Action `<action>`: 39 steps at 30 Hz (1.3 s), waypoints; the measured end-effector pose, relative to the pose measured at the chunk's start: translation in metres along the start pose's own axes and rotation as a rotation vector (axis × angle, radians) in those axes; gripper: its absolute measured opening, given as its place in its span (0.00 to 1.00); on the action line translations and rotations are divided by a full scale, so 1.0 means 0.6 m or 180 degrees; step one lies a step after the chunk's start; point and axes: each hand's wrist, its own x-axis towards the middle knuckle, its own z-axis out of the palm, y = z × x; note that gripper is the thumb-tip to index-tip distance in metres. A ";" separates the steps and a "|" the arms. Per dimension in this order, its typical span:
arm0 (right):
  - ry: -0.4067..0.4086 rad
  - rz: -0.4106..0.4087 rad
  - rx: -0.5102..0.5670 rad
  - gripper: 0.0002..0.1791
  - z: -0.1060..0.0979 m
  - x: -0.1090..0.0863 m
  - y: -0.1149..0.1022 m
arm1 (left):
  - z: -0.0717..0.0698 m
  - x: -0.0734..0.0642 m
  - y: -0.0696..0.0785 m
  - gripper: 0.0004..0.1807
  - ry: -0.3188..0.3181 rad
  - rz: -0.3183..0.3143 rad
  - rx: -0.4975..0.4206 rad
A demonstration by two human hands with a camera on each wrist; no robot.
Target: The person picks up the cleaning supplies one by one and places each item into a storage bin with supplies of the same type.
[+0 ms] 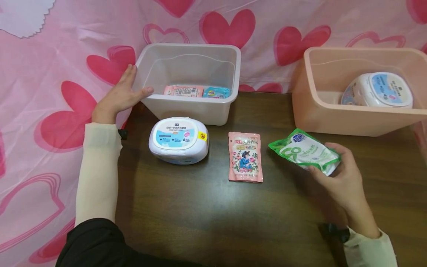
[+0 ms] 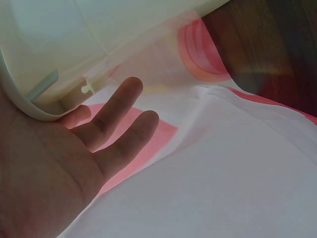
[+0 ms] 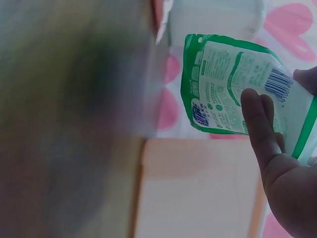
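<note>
In the head view, my right hand pinches a green and white pouch by its right end, raised over the table. The right wrist view shows its printed back with a barcode and extended fingers against it. My left hand rests at the left front corner of a pale plastic bin, thumb on the rim, fingers fairly straight along the outer side. Inside that bin lie a pink packet and a blue packet. A pink sachet lies flat between the hands.
A white oval tub with a blue-labelled lid stands before the pale bin. At the right, a peach bin holds a similar white tub. A heart-patterned pink cloth hangs behind the dark wooden table.
</note>
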 end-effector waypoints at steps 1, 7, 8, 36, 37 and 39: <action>-0.0008 -0.0052 0.0058 0.42 0.002 0.002 -0.005 | 0.000 0.001 0.000 0.57 0.0000 0.0016 0.0000; -0.0048 -0.0456 0.0416 0.43 0.016 0.026 -0.031 | -0.002 0.003 -0.002 0.57 -0.0012 0.0057 -0.0031; -0.0049 -0.0527 0.0433 0.43 0.019 0.032 -0.035 | -0.002 0.003 -0.002 0.57 -0.0014 0.0047 -0.0030; -0.0249 -0.0562 -0.0458 0.48 0.262 0.230 -0.050 | 0.007 0.006 -0.002 0.59 -0.0038 -0.0070 -0.0102; -0.0223 -0.0550 -0.0724 0.50 0.263 0.229 -0.048 | 0.006 0.006 -0.003 0.59 -0.0032 -0.0068 -0.0089; -0.0213 -0.0462 -0.1073 0.54 0.265 0.230 -0.048 | 0.002 0.005 -0.004 0.58 -0.0013 -0.0064 -0.0071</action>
